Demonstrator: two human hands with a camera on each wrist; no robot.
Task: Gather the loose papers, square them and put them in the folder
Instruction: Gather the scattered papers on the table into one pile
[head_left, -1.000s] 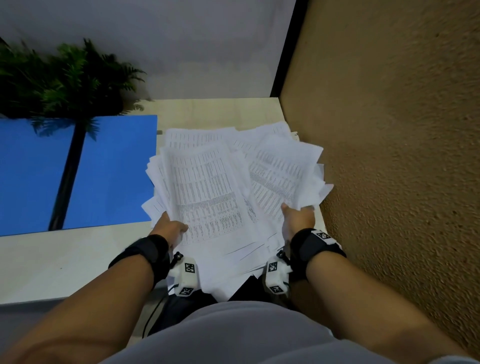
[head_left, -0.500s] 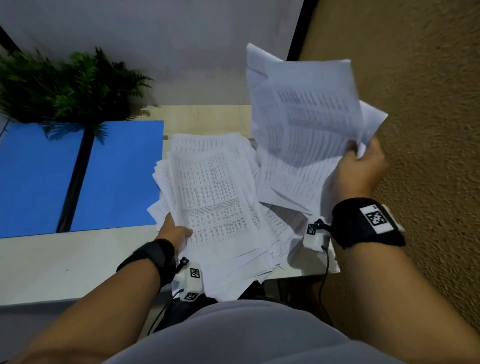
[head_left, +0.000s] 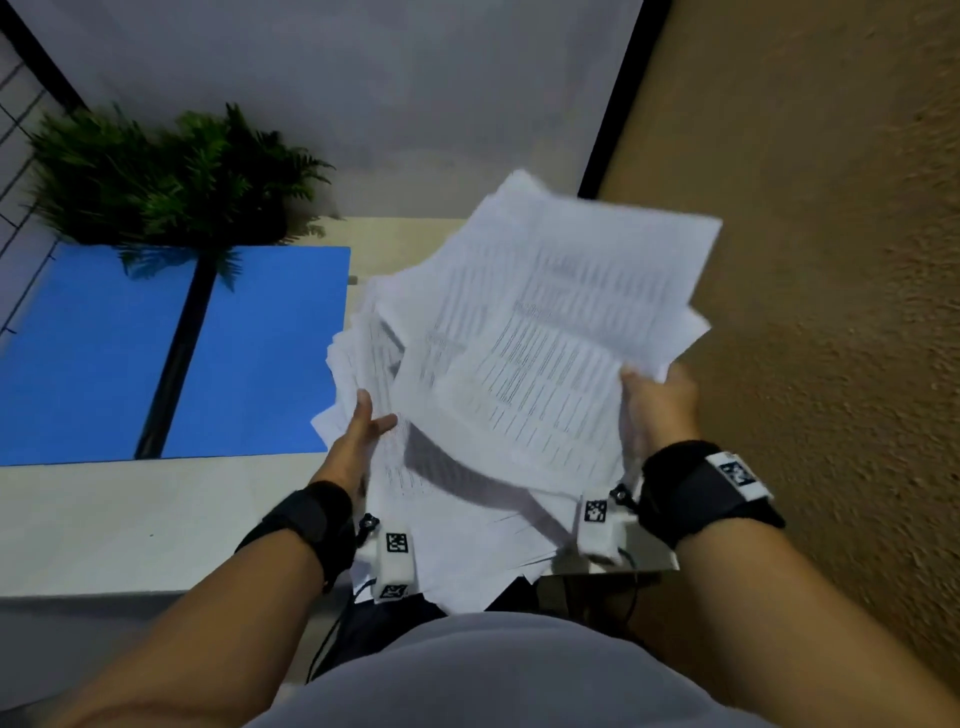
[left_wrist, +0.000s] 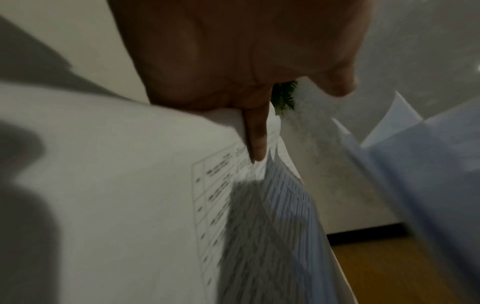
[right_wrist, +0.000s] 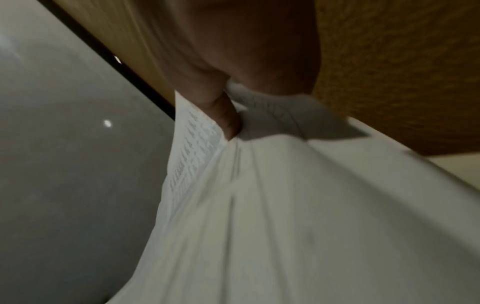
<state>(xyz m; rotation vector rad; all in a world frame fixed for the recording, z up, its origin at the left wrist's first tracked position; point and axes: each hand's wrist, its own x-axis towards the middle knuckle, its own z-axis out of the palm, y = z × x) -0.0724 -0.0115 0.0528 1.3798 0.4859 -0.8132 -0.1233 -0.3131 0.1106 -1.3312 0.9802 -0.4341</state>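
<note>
Two piles concern us: our right hand (head_left: 658, 405) pinches a lifted sheaf of papers (head_left: 550, 332) by its near right edge, tilted above the heap (head_left: 457, 525) on the bench (head_left: 104, 519). Our left hand (head_left: 363, 431), fingers straight, rests on the heap's left edge. We judge the blue folder (head_left: 260, 353) lies left, nearer that hand.

Head view: from above, facing down and forward over the paper pile (head_left: 498, 395). Left wrist view: close along the fingers (left_wrist: 255, 135), left of the pile. Right wrist view: close, from beneath its right edge. All share the pile.
</note>
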